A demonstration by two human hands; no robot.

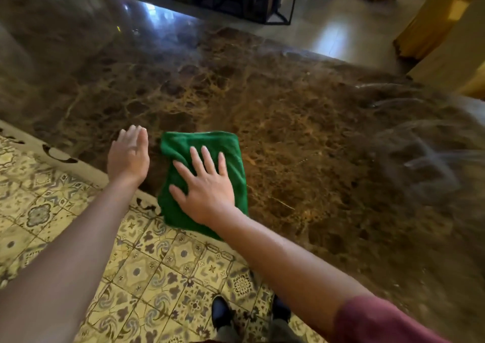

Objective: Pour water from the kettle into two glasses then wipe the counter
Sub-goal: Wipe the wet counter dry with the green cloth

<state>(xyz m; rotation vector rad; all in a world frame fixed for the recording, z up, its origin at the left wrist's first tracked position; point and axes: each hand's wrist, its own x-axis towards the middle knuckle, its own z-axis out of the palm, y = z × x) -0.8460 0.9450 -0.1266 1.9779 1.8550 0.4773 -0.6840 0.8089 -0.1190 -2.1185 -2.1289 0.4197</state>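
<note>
The right hand (207, 188) lay flat on a folded green cloth (204, 156), fingers (207, 156) spread wide and pressing down, not curled around anything. The cloth sat at the near edge of the brown marble surface (288, 112), its near corner hanging slightly over the rim above the patterned floor tiles (162, 269). The left hand (128, 156) hovered or rested just left of the cloth, open with fingers together, holding nothing; whether it touched the stone could not be told. No kettle or glasses were clearly in view; blurred shapes at the far right of the surface could not be made out, so this looked like the wiping stage. The cloth seemed soft, light and limp, likely to bunch or slide unevenly, so a broad flat palm over its middle suited it better than a pinch at one corner. The polished stone looked slick, meaning steady downward pressure would probably be needed to drag the cloth along
</note>
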